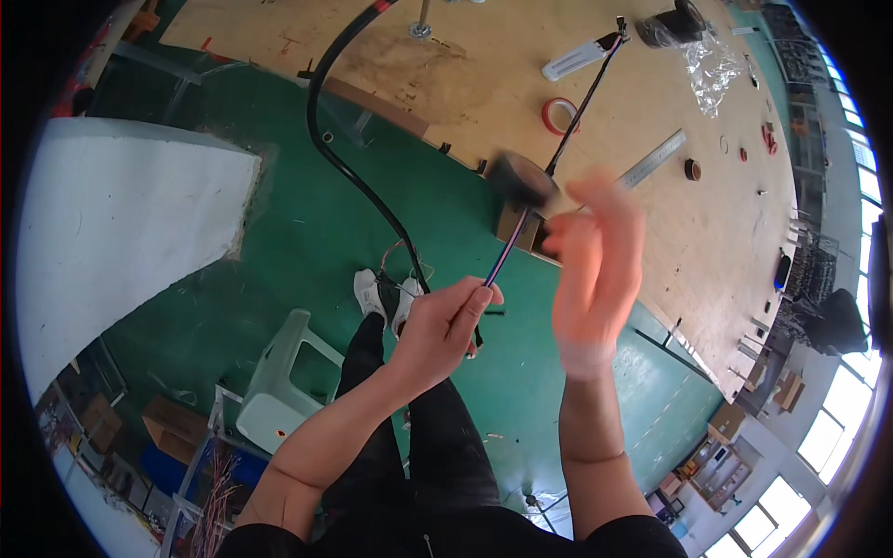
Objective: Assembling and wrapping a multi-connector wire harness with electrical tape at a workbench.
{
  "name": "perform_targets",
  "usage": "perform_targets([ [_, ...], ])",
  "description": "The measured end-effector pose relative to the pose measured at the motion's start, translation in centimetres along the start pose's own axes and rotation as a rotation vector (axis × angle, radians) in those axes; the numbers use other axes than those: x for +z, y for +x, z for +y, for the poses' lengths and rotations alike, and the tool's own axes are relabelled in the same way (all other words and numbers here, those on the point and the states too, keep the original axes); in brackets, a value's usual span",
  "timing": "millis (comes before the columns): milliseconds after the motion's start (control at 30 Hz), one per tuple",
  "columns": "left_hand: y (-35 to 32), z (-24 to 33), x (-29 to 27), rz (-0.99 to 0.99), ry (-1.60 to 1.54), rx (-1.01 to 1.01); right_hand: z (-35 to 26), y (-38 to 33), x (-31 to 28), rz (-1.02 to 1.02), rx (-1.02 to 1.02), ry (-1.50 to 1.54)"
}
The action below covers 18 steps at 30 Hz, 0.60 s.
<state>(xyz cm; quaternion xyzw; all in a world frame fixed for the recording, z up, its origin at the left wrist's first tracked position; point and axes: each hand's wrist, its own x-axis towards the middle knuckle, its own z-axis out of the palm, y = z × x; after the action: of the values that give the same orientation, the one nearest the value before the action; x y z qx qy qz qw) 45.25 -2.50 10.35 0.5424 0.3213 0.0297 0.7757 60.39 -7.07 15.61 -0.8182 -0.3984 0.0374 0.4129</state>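
My left hand (pixel 437 330) is closed around a thin bundle of wires (pixel 508 249), dark with bluish and pinkish strands. From my grip the bundle runs up and away, and its far stretch is a black-wrapped cable (pixel 581 110) lying over the wooden table. A roll of black tape (pixel 523 179), smeared by motion, is at the bundle near the table edge. Just right of the roll is my right hand (pixel 600 265), orange-tinted and blurred, its fingers curved toward the roll. Whether those fingers touch the tape cannot be made out.
On the wooden table (pixel 446 88) lie a red tape roll (pixel 560 115), a steel ruler (pixel 654 159), a white-handled tool (pixel 572 63) and a small dark roll (pixel 692 169). A thick black cable (pixel 358 181) hangs down left. A pale plastic stool (pixel 284 395) stands beside my legs.
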Motion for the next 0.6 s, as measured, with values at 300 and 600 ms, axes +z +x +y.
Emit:
perform_targets([
  [300,-2.3,-0.2,0.4,0.008,-0.028,-0.048,2.8,-3.2,0.4,-0.133,0.187,0.28],
  [600,-2.3,-0.4,1.5,0.019,-0.026,-0.099,7.5,-0.8,1.8,-0.373,0.406,0.865],
])
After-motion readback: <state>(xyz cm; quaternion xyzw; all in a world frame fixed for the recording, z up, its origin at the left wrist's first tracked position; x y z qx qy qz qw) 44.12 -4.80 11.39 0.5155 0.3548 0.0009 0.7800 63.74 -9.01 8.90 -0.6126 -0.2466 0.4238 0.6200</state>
